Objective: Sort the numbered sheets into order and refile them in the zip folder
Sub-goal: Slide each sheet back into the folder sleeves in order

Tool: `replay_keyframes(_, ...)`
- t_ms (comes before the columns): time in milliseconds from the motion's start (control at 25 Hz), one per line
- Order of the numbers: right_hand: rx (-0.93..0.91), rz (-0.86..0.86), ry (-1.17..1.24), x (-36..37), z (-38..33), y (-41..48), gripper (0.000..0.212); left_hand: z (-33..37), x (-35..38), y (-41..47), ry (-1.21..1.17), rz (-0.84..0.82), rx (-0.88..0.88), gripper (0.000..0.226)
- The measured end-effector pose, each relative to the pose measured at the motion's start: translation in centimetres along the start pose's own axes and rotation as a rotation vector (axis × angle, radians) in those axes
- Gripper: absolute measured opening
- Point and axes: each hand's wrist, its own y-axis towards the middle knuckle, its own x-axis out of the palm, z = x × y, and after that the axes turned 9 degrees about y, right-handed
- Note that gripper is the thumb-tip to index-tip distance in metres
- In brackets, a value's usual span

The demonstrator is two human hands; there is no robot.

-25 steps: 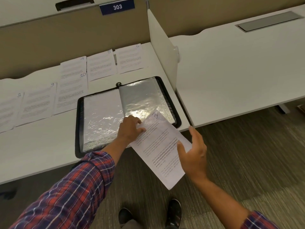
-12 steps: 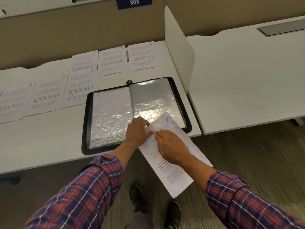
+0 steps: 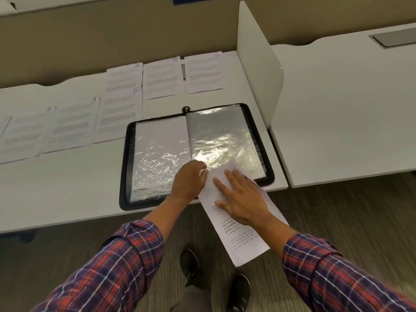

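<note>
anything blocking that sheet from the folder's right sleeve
Nothing visible does. The sheet has its top at the right sleeve, at its near end; the left hand pinches its edge, and the right hand lies flat on it.

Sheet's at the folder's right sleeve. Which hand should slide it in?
Right. The right hand lies flat on the sheet, fingers pointing toward the sleeve, so it can likely push. The left hand is curled at the sheet's top corner by the sleeve's edge, better for steadying.

Right hand [image 3: 242,199] flat on sheet [image 3: 245,243]
</note>
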Motion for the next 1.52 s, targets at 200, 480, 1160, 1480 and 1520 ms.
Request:
replay_keyframes(200, 0.174, 0.076, 0.049, 1.0, -1.7, 1.4, 0.085, 0.0, -0.1, -1.5, 0.128, 0.163, 0.225, 0.007)
replay_keyframes(480, 0.156, 0.052, 0.097, 2.0, -3.6, 4.1, 0.071, 0.6, 1.3, -2.8, 0.131, 0.154, 0.271, 0.02)
replay_keyframes(1160, 0.731, 0.546, 0.691, 0.6, 1.3, -6.4, 0.048, 2.0, 3.8, -0.4, 0.227, -0.012, 0.286, 0.014)
replay_keyframes(1480, 0.859, 0.435, 1.428, 2.1, 1.2, -12.2, 0.009, 3.0, 3.5, -0.7, 0.259, -0.032, 0.223, 0.019)
replay_keyframes(1520, 0.869, 0.468, 1.516, 2.9, 0.4, -13.1, 0.011, 3.1, 3.5, -0.7, 0.256, -0.033, 0.215, 0.02)
